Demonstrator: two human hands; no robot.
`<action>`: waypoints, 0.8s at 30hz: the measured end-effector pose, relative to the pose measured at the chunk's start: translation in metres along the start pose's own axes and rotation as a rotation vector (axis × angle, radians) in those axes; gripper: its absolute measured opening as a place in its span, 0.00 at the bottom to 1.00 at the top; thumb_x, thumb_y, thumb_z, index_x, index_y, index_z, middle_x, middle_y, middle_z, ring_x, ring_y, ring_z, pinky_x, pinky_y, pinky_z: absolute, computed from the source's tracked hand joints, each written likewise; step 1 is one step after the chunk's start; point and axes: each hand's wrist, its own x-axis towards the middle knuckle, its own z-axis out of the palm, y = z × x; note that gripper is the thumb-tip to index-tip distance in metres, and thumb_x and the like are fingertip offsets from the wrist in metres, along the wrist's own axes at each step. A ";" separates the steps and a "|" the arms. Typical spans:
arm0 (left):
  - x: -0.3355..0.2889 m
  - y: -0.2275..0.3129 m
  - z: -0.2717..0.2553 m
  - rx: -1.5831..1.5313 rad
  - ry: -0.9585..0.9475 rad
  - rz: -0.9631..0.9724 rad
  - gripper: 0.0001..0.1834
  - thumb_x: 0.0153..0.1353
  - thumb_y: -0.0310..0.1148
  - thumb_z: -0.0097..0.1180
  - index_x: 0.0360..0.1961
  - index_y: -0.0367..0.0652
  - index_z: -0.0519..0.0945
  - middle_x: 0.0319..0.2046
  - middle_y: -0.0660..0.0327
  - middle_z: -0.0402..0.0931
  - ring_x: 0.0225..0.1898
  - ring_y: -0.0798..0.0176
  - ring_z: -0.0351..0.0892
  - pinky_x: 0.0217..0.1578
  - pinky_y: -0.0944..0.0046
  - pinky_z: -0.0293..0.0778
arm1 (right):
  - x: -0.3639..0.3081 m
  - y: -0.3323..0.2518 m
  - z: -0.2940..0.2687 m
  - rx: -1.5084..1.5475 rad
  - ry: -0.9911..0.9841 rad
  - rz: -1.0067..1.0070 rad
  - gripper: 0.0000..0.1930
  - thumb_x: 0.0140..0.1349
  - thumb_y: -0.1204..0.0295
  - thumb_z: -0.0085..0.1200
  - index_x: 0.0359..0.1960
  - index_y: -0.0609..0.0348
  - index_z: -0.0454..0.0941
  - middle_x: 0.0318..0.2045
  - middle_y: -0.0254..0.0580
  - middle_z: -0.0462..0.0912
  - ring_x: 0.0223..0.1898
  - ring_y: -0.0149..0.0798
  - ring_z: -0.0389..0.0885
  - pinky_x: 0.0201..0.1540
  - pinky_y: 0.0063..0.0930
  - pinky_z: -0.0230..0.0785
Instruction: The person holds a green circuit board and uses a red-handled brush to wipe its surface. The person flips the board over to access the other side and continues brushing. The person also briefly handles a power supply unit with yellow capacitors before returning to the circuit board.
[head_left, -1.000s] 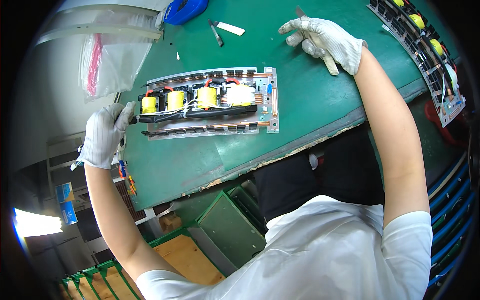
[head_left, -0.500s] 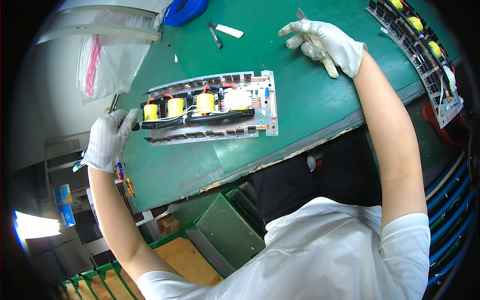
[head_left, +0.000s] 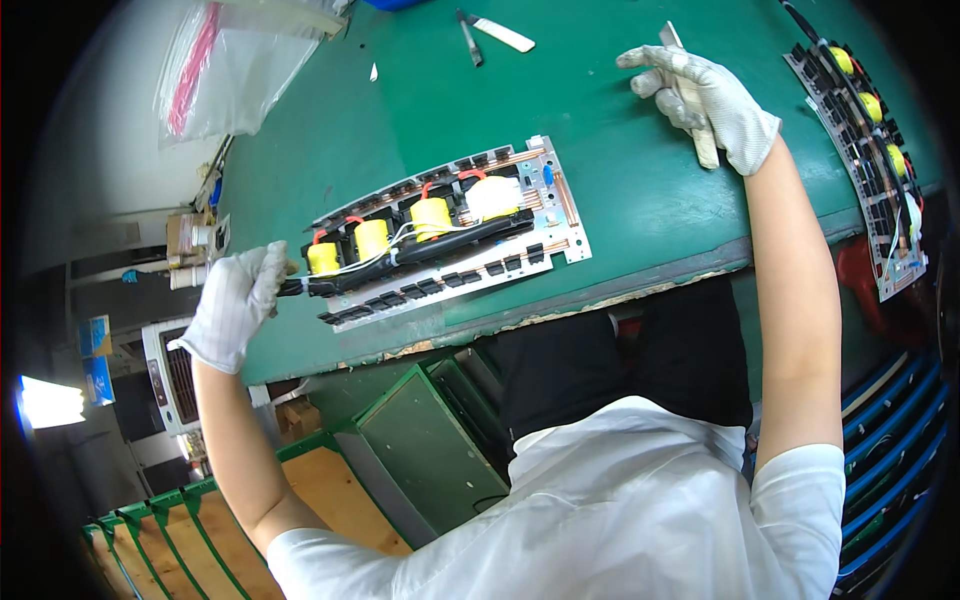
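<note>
On the green table lies a circuit board (head_left: 465, 275) with yellow-wrapped coils (head_left: 430, 218), black components and red and white wires. A black sleeved cable (head_left: 400, 262) runs along it and past its left end. My left hand (head_left: 240, 300), in a white glove, is closed on that cable end. Further right, over the table, my gloved right hand (head_left: 710, 105) holds a flat tool (head_left: 706, 145) with a pale handle. Its thin grey end (head_left: 670, 36) sticks out above the fingers. The fingers are partly stretched, and the palm side is partly hidden.
A second board with coils (head_left: 870, 150) lies along the table's right side. A white strip-shaped tool (head_left: 502, 34) and a dark slim tool (head_left: 469, 40) lie at the back. Plastic bags (head_left: 235, 75) hang at the far left. Green-framed wooden shelving (head_left: 340, 490) stands below left.
The view has shifted, and the board now appears more tilted, its right end higher. My left hand still holds the cable. The tool in my right hand shows more of its length.
</note>
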 end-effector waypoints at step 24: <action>-0.073 0.106 0.226 -0.858 0.798 0.320 0.09 0.52 0.20 0.44 0.31 0.37 0.77 0.32 0.52 0.79 0.34 0.51 0.78 0.38 0.58 0.73 | -0.010 -0.005 0.027 0.303 0.176 -0.004 0.25 0.63 0.50 0.46 0.49 0.60 0.67 0.24 0.27 0.69 0.16 0.18 0.60 0.14 0.12 0.52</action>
